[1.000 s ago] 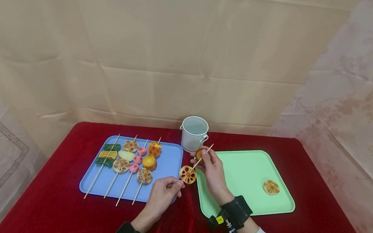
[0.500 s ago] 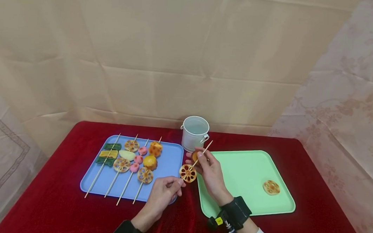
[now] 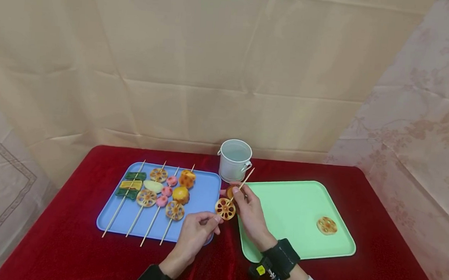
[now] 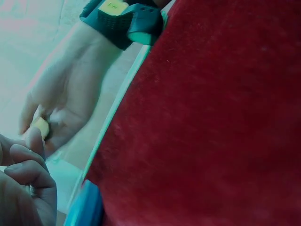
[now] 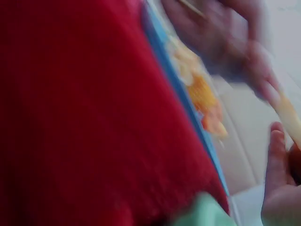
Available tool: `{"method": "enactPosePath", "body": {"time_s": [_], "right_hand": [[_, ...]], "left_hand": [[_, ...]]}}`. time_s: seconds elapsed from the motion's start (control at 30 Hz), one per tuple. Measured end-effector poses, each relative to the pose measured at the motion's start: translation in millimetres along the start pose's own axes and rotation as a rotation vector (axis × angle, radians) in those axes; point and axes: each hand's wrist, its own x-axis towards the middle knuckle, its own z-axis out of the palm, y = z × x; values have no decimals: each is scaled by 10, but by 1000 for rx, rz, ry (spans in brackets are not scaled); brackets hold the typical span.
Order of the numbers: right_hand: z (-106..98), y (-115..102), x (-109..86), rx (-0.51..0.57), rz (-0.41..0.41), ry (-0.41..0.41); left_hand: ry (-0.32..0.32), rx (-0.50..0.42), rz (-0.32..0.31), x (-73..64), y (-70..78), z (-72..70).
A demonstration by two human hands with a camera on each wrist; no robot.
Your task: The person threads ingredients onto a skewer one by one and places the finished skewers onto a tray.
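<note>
Between the two trays, my left hand (image 3: 198, 229) pinches a bamboo skewer (image 3: 247, 179) just below a lotus root slice (image 3: 225, 209) threaded on it. The skewer's tip points up and to the right, past my right hand (image 3: 250, 211). That hand grips a browned round food piece (image 3: 230, 192) on the skewer, right above the lotus slice; fingers partly hide the piece. In the right wrist view, the pale edge of the lotus slice (image 5: 288, 115) shows beside my left fingertips. Another browned slice (image 3: 326, 225) lies on the green tray (image 3: 281, 227).
A blue tray (image 3: 204, 185) on the left bears several loaded skewers, with lotus slices, pink balls and green and yellow pieces; their stick ends overhang its front rim. Behind my hands stands a white metal bucket (image 3: 233, 166). Red cloth (image 3: 70, 242) covers the table.
My right hand has slid down and left along the skewer with the browned piece, closer to the lotus slice. The left hand has stayed nearly still.
</note>
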Motion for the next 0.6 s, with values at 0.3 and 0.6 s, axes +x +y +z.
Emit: {"method": "enactPosePath", "body": {"time_s": [0.3, 0.6], "right_hand": [[-3, -31, 5, 39, 10, -18], [-84, -69, 48, 56, 26, 10]], "left_hand": [[-26, -63, 5, -3, 19, 22], [-84, -6, 19, 37, 5, -39]]}}
